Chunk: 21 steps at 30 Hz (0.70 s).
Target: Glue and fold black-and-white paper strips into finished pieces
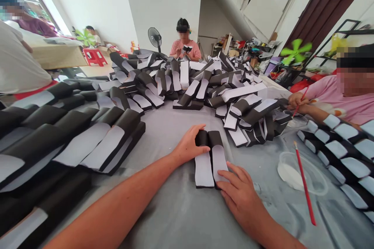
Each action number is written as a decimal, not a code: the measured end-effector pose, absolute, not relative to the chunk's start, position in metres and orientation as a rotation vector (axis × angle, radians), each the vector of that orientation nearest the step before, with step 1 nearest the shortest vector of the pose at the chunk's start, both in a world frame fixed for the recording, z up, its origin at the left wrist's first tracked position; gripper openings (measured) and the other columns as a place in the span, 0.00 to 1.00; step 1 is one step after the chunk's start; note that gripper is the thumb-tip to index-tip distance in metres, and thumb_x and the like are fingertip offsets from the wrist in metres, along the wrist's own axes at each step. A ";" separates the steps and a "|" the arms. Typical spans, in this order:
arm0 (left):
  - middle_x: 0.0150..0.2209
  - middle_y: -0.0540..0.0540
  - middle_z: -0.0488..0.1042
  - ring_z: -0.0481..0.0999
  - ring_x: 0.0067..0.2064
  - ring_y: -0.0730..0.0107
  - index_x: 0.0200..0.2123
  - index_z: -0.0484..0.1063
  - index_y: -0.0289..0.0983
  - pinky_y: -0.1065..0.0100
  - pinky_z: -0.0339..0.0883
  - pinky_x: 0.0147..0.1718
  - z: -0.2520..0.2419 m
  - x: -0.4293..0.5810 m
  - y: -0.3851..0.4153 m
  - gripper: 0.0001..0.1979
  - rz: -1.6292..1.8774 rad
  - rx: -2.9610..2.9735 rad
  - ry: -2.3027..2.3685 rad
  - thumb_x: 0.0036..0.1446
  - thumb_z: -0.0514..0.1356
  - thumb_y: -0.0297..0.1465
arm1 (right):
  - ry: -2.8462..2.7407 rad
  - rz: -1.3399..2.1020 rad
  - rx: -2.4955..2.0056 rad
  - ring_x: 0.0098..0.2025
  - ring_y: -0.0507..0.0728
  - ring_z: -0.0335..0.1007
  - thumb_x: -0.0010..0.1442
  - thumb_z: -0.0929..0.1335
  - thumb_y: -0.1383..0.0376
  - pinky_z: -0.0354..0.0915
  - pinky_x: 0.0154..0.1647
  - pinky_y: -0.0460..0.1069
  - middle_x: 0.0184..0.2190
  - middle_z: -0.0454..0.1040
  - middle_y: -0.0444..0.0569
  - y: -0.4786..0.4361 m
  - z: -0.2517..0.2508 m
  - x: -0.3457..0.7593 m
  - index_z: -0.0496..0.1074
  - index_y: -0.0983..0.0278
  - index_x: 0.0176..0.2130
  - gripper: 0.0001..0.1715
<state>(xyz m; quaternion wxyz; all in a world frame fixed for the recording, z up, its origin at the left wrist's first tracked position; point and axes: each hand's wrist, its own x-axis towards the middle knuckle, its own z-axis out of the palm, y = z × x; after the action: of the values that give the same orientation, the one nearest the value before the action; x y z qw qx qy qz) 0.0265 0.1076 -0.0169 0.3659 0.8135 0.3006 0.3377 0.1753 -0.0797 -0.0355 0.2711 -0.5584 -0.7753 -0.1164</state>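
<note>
Two black foam strips with pale grey facings (pixel 210 158) lie side by side on the grey table covering (pixel 178 218), just in front of me. My left hand (pixel 189 144) sits on their far black ends, its fingers curled over the left strip. My right hand (pixel 239 196) presses flat against the near end of the right strip, fingers spread. A red-handled brush (pixel 305 188) lies to the right of my right hand, across a shallow round dish with white residue (pixel 299 173).
A large heap of similar strips (pixel 187 85) fills the table's middle. Neat rows lie at left (pixel 82 144) and right (pixel 336 144). A co-worker's hands (pixel 298 101) hold a red brush at right. Another person (pixel 184 44) sits beyond the heap, near a standing fan (pixel 154 37).
</note>
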 end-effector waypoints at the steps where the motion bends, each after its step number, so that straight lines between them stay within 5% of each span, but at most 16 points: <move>1: 0.53 0.44 0.68 0.67 0.55 0.58 0.56 0.61 0.42 0.56 0.62 0.54 -0.016 0.026 0.107 0.36 0.868 2.086 0.770 0.41 0.67 0.30 | -2.096 -0.308 -1.515 0.56 0.63 0.64 0.59 0.61 0.73 0.65 0.52 0.62 0.44 0.76 0.49 -0.079 -0.035 0.176 0.74 0.58 0.40 0.16; 14: 0.57 0.40 0.66 0.64 0.59 0.57 0.57 0.61 0.39 0.54 0.58 0.58 -0.018 0.026 0.111 0.32 0.879 2.126 0.694 0.48 0.64 0.34 | -2.142 -0.371 -1.696 0.58 0.66 0.61 0.57 0.63 0.69 0.64 0.51 0.62 0.54 0.68 0.56 -0.069 -0.005 0.176 0.69 0.60 0.50 0.20; 21: 0.55 0.39 0.67 0.66 0.57 0.59 0.54 0.64 0.37 0.55 0.61 0.55 -0.021 0.024 0.115 0.21 0.973 2.059 0.694 0.58 0.55 0.35 | -1.898 -0.226 -1.880 0.56 0.64 0.65 0.59 0.62 0.63 0.65 0.51 0.61 0.55 0.67 0.57 -0.044 0.015 0.178 0.71 0.60 0.49 0.20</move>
<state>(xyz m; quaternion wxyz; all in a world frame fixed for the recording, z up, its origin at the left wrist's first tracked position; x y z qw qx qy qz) 0.0236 0.1146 -0.0206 0.3713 0.8030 0.2707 0.3795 0.1782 -0.0443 0.0148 0.2282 -0.6826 -0.6893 -0.0822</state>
